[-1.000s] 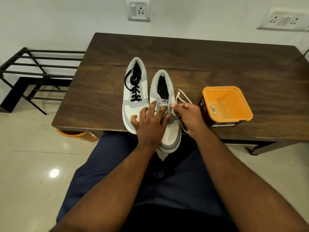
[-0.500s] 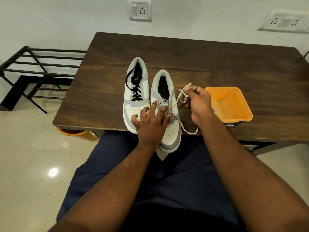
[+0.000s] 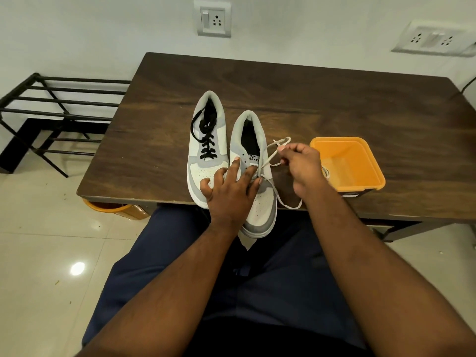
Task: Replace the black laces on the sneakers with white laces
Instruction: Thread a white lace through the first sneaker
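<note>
On the dark wood worktop (image 3: pixel 334 99) two grey and white sneakers sit side by side. Left hand (image 3: pixel 231 191) lies flat with its grip spread wide, pressing on the toe of the right sneaker (image 3: pixel 262 202), which hangs over the near edge. Right hand (image 3: pixel 301 163) is lifted beside it, grip pinching the thin white lace (image 3: pixel 269 159) coming from the shoe. Left sneaker (image 3: pixel 206 173) has black laces (image 3: pixel 207 145). An orange plastic tub (image 3: pixel 360 186) stands just right. Much bare wood lies behind.

Left hand (image 3: pixel 231 191) flat, fingers spread; right hand (image 3: pixel 302 167) pinched.
</note>
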### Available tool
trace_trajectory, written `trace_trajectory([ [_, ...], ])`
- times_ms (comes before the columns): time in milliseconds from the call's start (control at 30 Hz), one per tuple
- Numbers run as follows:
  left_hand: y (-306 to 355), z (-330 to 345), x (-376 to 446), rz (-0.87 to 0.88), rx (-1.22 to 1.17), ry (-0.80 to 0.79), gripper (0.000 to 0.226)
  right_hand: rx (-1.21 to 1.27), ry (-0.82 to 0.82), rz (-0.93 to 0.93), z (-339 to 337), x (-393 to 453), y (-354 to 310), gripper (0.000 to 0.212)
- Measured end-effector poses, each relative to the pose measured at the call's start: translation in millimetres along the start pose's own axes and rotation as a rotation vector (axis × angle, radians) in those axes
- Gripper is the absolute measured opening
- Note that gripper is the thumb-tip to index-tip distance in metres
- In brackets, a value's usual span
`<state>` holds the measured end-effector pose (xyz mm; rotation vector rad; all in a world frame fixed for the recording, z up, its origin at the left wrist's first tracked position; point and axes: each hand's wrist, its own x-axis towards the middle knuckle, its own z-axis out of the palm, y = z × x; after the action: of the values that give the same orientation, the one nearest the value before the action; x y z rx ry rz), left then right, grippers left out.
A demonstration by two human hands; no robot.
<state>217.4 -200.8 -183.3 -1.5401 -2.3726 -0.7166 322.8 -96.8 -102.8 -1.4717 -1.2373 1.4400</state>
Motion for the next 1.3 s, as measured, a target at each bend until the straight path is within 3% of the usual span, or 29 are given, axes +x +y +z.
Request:
trace_trajectory([
  [167, -1.6, 2.1, -0.8, 0.003, -0.016, 0.006, 0.039, -0.149, -0.086, -0.055, 7.8, 1.5, 8.3, 0.017],
  [300, -0.2, 2.9, -1.8, 0.013, 0.016, 0.033, 0.038, -0.371, -0.134, -0.089, 0.7, -29.9, 41.6, 0.031],
  [467, 1.6, -1.3, -0.9, -0.020, -0.051, -0.025, 0.044, -0.562, -0.198, -0.130, -15.8, -59.4, 51.7, 0.032],
  [567, 2.4, -9.9, 1.0, -0.072, -0.240, -0.043, 0.049, -0.380, -0.314, -0.014, -20.0, -73.7, 39.4, 0.028],
  [667, 6.8, -31.2, -1.0, -0.212, -0.669, 0.008, 0.027, -0.027, -0.470, 0.102, -16.0, -83.4, 18.0, 0.015],
  [733, 11.5, -49.7, -0.2, -0.487, -1.128, -0.135, 0.025, 0.179, -0.477, 0.136, -8.9, -80.2, 7.8, 0.010],
  [800, 9.1, -64.3, -0.4, -0.662, -1.395, -0.403, 0.041, 0.292, -0.389, 0.157, 0.8, -72.2, 1.2, 0.007],
  [867, 5.5, -70.2, -3.3, -0.627, -1.380, -0.599, 0.044, 0.333, -0.310, 0.156, 7.5, -61.7, -4.1, 0.004],
  [933, 4.0, -71.8, -5.8, -0.546, -1.341, -0.599, 0.030, 0.358, -0.241, 0.152, 9.2, -50.4, -6.3, 0.006],
  [1000, 0.0, -68.4, -3.7, -0.561, -1.334, -0.509, 0.020, 0.209, -0.093, 0.052, 3.4, -38.4, -1.1, 0.012],
  [1100, -6.2, -65.3, 0.8, -0.592, -1.291, -0.399, 0.020, -0.405, 0.256, -0.314, -12.1, -36.3, 14.9, 0.025],
  [1133, -6.8, -64.6, 1.4, -0.588, -1.279, -0.389, 0.020, -0.498, 0.253, -0.447, -14.5, -40.9, 18.9, 0.027],
  [1233, -3.7, -63.9, 1.6, -0.569, -1.283, -0.391, 0.018, -0.655, -0.205, -0.733, -9.7, -48.5, 35.0, 0.052],
  [1300, -3.6, -63.2, 1.2, -0.555, -1.310, -0.389, 0.018, -0.751, -0.350, -0.823, -5.5, -43.2, 43.9, 0.039],
])
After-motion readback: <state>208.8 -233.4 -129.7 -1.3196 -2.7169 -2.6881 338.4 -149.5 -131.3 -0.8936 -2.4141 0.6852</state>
